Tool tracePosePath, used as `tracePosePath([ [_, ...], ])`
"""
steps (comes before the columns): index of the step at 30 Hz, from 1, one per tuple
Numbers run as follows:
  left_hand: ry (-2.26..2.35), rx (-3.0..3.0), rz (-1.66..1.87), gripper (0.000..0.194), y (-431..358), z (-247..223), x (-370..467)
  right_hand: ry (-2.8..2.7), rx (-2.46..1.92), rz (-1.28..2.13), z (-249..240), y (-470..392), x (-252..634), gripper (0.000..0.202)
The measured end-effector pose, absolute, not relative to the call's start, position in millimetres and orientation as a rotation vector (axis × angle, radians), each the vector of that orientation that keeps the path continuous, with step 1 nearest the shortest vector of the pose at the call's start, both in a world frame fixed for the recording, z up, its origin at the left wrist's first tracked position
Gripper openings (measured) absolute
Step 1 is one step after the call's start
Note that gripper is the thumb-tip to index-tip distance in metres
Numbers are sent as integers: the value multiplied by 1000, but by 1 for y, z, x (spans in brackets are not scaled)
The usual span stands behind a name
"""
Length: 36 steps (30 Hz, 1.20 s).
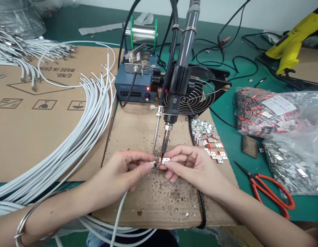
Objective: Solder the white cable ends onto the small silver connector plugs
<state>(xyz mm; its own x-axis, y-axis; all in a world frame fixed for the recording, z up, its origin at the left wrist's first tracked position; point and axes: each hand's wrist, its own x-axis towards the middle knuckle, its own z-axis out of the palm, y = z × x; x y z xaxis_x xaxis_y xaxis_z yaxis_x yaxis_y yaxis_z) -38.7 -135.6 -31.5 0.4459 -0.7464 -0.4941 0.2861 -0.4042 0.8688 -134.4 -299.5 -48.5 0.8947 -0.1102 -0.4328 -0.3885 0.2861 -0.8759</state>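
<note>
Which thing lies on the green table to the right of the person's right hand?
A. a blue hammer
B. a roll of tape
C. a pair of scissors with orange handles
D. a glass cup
C: the scissors with orange handles lie on the green table, right of the right hand.

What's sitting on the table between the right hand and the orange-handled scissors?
In the head view, between the right hand and the scissors lies only bare cardboard, then green mat.
</note>
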Motion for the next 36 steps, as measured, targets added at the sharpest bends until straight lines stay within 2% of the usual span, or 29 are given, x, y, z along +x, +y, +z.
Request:
tracePosePath([
  [31,-353,1591,-1205,15,-138,-33,-40,452,-1311,136,-47,-299,-134,11],
  [36,-374,1665,-1229,17,-137,-35,-39,513,-1311,171,-46,-296,-133,16],
])
